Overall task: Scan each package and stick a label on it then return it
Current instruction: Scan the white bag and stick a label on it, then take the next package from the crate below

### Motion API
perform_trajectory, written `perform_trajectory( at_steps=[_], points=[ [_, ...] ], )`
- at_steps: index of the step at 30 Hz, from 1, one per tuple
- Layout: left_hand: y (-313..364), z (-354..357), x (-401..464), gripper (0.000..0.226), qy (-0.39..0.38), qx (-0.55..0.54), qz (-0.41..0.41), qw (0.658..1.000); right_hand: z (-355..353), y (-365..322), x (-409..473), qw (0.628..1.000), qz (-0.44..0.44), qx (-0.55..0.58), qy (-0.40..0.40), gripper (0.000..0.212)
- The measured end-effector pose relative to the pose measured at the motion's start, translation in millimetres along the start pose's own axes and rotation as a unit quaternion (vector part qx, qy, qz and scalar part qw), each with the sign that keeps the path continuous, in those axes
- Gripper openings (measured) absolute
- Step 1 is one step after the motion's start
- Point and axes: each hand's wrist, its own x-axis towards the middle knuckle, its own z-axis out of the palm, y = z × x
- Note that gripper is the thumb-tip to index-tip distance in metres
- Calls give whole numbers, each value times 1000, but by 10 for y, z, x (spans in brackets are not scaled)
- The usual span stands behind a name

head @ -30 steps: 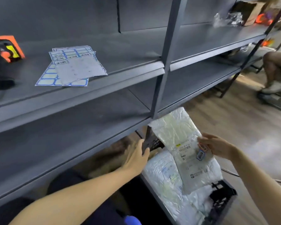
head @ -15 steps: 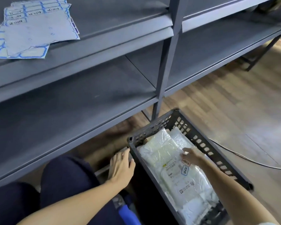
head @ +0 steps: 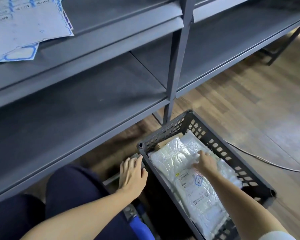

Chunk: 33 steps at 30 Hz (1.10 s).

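A dark plastic crate (head: 231, 153) stands on the wooden floor below the shelving. Several clear-wrapped white packages lie flat inside it. The top package (head: 192, 186) carries a printed barcode and a small blue-edged label. My right hand (head: 204, 161) rests palm down on the far part of that package, fingers spread. My left hand (head: 131, 174) lies open against the crate's left rim, holding nothing. Sheets of blue-bordered labels (head: 22, 30) lie on the upper shelf at top left.
Grey metal shelving (head: 87, 108) runs across the view, with an upright post (head: 176, 70) just behind the crate. A thin cable (head: 267, 161) trails over the floor to the right. My dark-trousered knee (head: 71, 193) is at lower left, next to a blue object (head: 140, 229).
The labelled package went from held up in front of the shelf down into the crate. My right hand has slid toward its far end. The view tilted downward.
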Motion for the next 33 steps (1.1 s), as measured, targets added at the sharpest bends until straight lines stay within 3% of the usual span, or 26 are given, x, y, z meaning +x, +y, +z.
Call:
perform_trajectory(
  at_steps=[5, 13, 20, 27, 33],
  points=[
    [-74, -136, 16, 53, 11, -22, 25, 999, 13, -448, -139, 997, -66, -27, 21, 71],
    [-430, -618, -64, 54, 63, -29, 31, 997, -277, -1617, -495, 977, -187, -24, 102, 52],
    [-1026, -1235, -352, 53, 137, -42, -20, 989, -555, -2706, -1065, 945, -297, -21, 134, 51],
    [-1933, -1786, -903, 52, 213, -53, -136, 966, -378, -3916, -1847, 901, -417, -95, 68, 60],
    [-2873, -1853, -1689, 51, 236, -80, -271, 930, 212, -4863, -2720, 837, -512, -195, -20, 64]
  ],
)
